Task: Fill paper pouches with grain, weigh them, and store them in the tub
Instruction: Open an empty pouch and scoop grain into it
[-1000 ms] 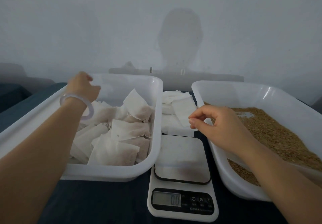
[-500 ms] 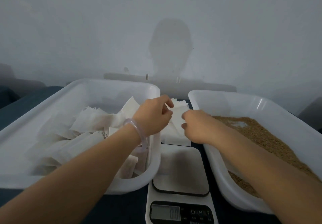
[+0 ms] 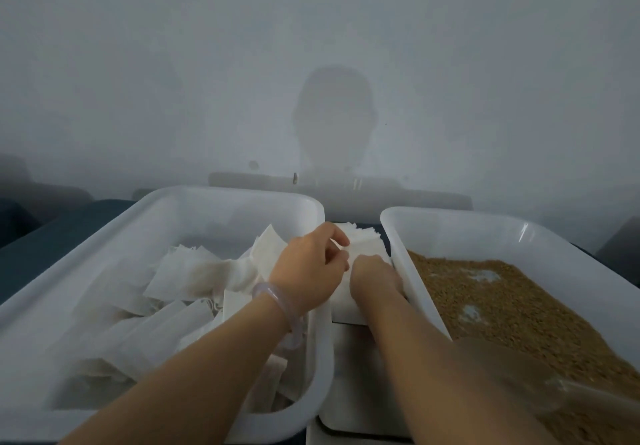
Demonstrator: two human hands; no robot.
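Between the two tubs, toward the far edge of the tabletop, sits one stack of empty paper pouches [image 3: 363,244]: flat, white, square-cut sheets with their edges fanned a little at the top. Both hands are on it. The left hand [image 3: 310,268] reaches across the left tub's corner, and its curled fingers and thumb pinch the top sheets at the stack's left side. The right hand [image 3: 375,276] lies knuckles-up on the stack's right side with its fingers bent down into the paper (the fingertips are hidden, so I cannot tell whether it grips anything). One pale, translucent bracelet [image 3: 277,297] circles the left wrist.

Of tubs there are two, both white plastic, rectangular, with rounded corners and rolled rims. The left tub [image 3: 225,195] holds a loose heap of filled pouches [image 3: 194,271], crumpled and overlapping, too many to count exactly. The right tub [image 3: 485,218] holds fine brown grain [image 3: 502,292], with a blurred translucent shape [image 3: 502,368] over it at the near corner. One white scale [image 3: 346,375] stands between the tubs on the near side of the stack; its display is out of view.

Everything rests on a dark blue-green tabletop [image 3: 69,233], which runs up to a plain grey-white wall [image 3: 311,46]. On the wall falls one soft shadow [image 3: 334,115] of a head and shoulders.
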